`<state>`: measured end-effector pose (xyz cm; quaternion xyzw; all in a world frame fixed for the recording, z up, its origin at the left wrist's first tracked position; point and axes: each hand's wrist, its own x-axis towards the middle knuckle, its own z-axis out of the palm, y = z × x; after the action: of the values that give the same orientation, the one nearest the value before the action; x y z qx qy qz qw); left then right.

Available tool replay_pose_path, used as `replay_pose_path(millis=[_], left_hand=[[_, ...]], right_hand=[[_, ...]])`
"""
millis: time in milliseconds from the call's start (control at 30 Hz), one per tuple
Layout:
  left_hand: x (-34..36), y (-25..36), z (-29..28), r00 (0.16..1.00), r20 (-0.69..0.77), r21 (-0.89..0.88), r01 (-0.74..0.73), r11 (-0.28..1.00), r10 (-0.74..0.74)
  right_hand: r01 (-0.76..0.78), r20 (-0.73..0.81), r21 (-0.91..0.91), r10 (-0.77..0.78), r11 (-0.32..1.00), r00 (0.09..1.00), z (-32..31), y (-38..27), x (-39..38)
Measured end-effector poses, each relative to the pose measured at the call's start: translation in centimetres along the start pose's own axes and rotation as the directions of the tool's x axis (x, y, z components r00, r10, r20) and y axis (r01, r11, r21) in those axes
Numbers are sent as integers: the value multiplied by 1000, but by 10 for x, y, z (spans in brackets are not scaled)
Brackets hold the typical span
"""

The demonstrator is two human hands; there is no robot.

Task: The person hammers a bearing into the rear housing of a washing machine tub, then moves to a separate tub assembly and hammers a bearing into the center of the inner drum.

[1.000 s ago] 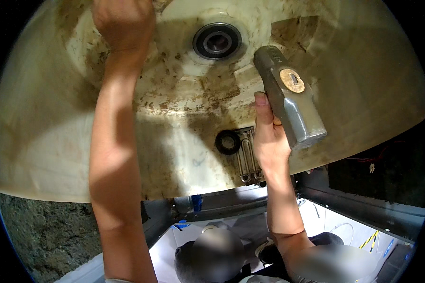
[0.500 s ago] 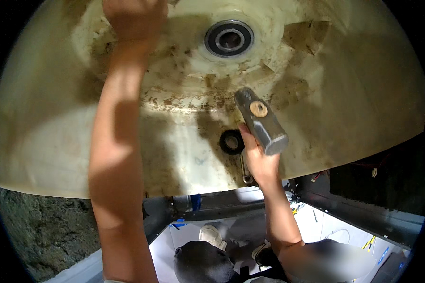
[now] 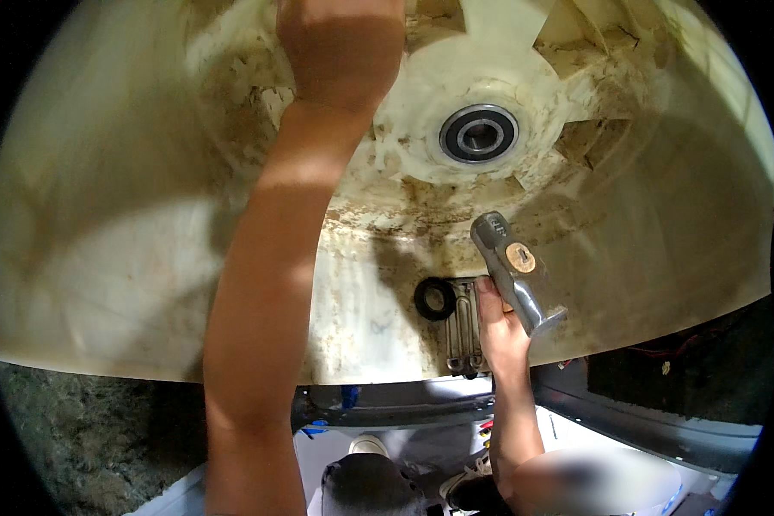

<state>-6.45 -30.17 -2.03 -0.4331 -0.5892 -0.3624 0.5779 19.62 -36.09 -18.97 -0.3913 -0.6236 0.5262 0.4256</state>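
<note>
A large, pale plastic tub (image 3: 129, 284) with brown grime lies before me. In its raised middle sits a ball bearing (image 3: 479, 156) with a black seal and steel rings. My right hand (image 3: 502, 331) is closed round the handle of a hammer (image 3: 533, 297), whose steel head faces up near the tub's front edge. Just left of that hand are a black rubber ring (image 3: 422, 301) and some slotted metal pieces (image 3: 464, 331), lying on the tub. My left hand (image 3: 340, 52) reaches over the tub, left of the bearing. Its fingers are cut off by the picture's top edge.
Square-edged recesses (image 3: 589, 142) surround the bearing. Below the tub's rim runs a dark grey frame (image 3: 387, 411) over a white floor, where my knee (image 3: 370, 486) and shoes show. Rough dark material (image 3: 77, 430) lies at left, and thin wires (image 3: 666, 367) at right.
The whole view has shifted, so the tub's bearing appears lower and farther right. My left hand is farther up past the bearing. The hammer sits farther from the rubber ring, uncovering more metal pieces.
</note>
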Motion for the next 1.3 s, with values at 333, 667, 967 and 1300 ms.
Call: replay_pose_path(millis=[333,667,967,1300], left_hand=[[-1,-9,-1,999,-13,-169,-35,985,34],[-3,-4,0,999,-1,-170,-53,984,54],[-6,-2,4,1000,-12,-246,-28,969,26],[4,-9,-7,999,22,-192,-36,981,41]], right_hand=[[59,28,-100,-57,993,998,6,-9,1],[306,49,-235,-303,923,952,3,-21,20],[271,85,-589,-275,762,958,20,-29,56],[355,55,-287,-354,890,934,23,-46,36]])
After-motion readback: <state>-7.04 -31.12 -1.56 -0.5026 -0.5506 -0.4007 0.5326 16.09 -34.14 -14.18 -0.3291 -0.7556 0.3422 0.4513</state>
